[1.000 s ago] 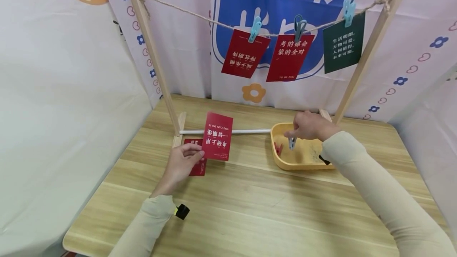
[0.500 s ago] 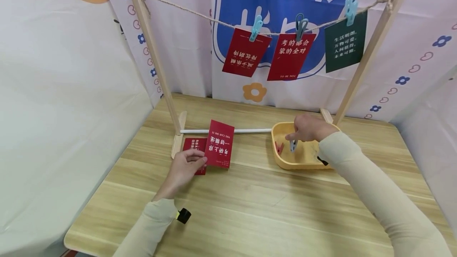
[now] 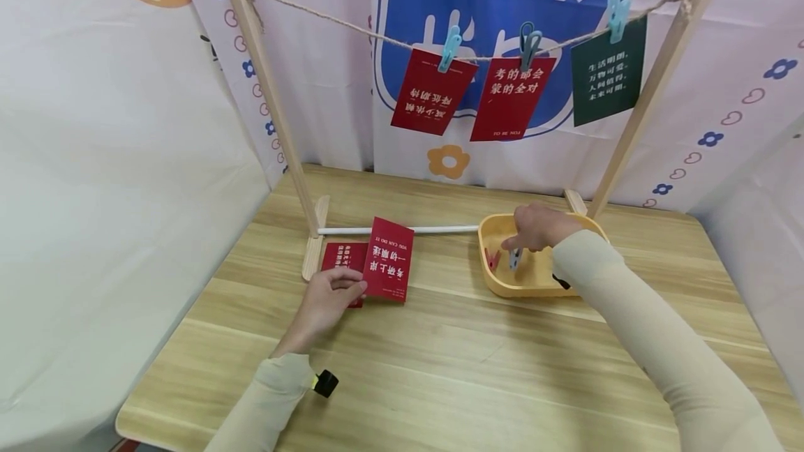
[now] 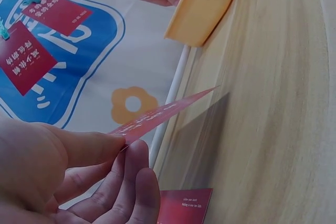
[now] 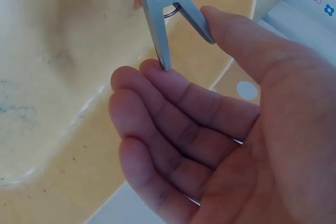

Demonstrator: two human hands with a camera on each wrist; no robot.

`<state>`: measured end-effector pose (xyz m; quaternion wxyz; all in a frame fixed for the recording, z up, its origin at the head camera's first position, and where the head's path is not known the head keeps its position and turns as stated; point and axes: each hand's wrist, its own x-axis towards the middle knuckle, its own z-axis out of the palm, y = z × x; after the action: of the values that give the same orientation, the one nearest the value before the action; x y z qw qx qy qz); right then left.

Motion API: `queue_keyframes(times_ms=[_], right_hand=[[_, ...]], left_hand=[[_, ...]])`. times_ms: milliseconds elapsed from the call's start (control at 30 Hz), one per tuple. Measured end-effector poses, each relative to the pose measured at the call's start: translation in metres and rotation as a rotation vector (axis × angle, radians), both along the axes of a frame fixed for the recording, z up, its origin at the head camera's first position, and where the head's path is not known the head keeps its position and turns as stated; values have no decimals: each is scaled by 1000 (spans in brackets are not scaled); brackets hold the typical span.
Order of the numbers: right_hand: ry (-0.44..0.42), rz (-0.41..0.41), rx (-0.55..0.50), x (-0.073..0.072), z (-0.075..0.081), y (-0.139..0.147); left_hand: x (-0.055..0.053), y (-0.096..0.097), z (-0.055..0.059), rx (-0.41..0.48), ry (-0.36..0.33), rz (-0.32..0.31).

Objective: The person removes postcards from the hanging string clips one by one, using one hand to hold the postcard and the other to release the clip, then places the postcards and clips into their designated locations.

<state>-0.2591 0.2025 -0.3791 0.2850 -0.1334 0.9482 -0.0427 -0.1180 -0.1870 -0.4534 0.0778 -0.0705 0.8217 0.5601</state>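
My left hand (image 3: pixel 329 300) pinches a red card (image 3: pixel 389 261) by its edge between thumb and fingers, tilted just above the table. Beneath it a second red card (image 3: pixel 343 257) lies on the wood, partly covered by the hand. Over the yellow tray (image 3: pixel 502 290), my right hand (image 3: pixel 539 226) holds a grey-blue clothespin (image 3: pixel 515 258) by its handle ends. In the right wrist view the thumb and index fingertip touch the two handles of that clothespin (image 5: pixel 157 11). A red clothespin (image 3: pixel 493 259) sits in the tray beside it.
A twine line (image 3: pixel 326 18) spans two wooden posts (image 3: pixel 273 107). From it hang two red cards (image 3: pixel 433 93) and a dark green card (image 3: pixel 609 72), held by blue and teal clothespins (image 3: pixel 449 49). A white rod (image 3: pixel 440 229) crosses low behind the tray.
My left hand has lowered the red card slightly towards the table and a little to the right. The right hand stays over the tray with the clothespin, shifting only slightly.
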Motion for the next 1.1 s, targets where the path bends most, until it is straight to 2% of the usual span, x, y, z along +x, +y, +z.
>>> queue_keyframes(times_ms=[400,700,900,1100], right_hand=[[-43,-14,13,1,-7,-4],[-64,-64,0,1,-12,-6],[-69,-64,31,-1,-15,-8],[-66,-75,67,-5,-21,-11]], left_hand=[[0,0,-7,4,-7,0],[2,1,-7,48,-14,-5],[3,0,-6,8,-31,-18],[2,1,-6,-98,-27,-26]])
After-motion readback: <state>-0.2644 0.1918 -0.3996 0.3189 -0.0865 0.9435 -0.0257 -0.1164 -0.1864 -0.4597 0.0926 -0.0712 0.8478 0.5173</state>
